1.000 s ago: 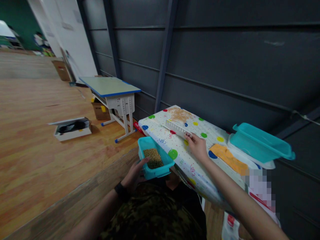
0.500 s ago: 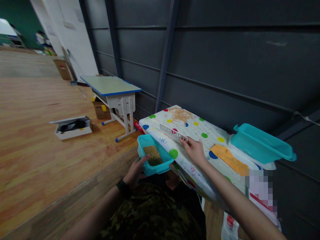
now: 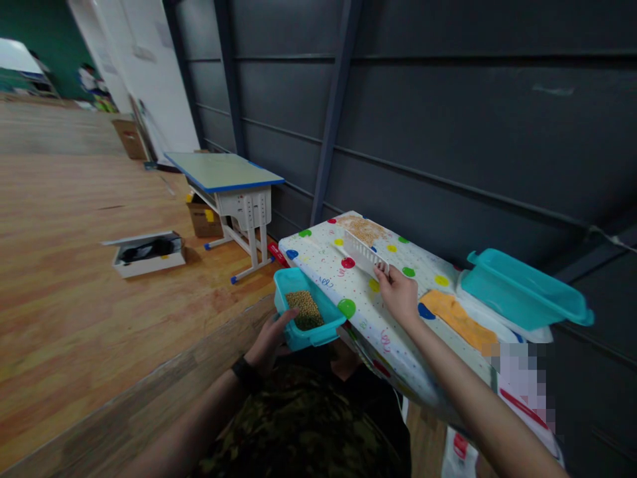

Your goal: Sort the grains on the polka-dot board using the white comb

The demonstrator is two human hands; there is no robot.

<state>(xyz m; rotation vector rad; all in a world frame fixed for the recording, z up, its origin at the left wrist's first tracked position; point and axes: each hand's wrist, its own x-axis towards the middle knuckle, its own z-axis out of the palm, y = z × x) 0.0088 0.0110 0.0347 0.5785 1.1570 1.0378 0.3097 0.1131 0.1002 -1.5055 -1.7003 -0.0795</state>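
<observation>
My left hand [image 3: 273, 335] grips the near left rim of a teal plastic container [image 3: 326, 311], its thumb over the edge. Soybean-like tan beans [image 3: 304, 309] lie inside. This container is held against the front edge of the covered table [image 3: 318, 255]. Between the fingers of my right hand [image 3: 397, 289] is one end of a white slotted plastic strip [image 3: 362, 252], held over the tabletop and pointing to the far left. Beyond the strip, more tan beans [image 3: 365, 229] are spread at the table's far left corner.
An orange cloth [image 3: 458, 318] lies at the table's right, beside a second teal container [image 3: 527, 285] on a white lid-like piece. A desk with a blue edge [image 3: 223, 171] stands to the left. On the floor sits an open white box [image 3: 149, 255]. A dark panelled wall [image 3: 448, 126] runs behind.
My right hand has moved the white strip right and away from me, toward the spread beans. My left hand keeps the container in about the same place.
</observation>
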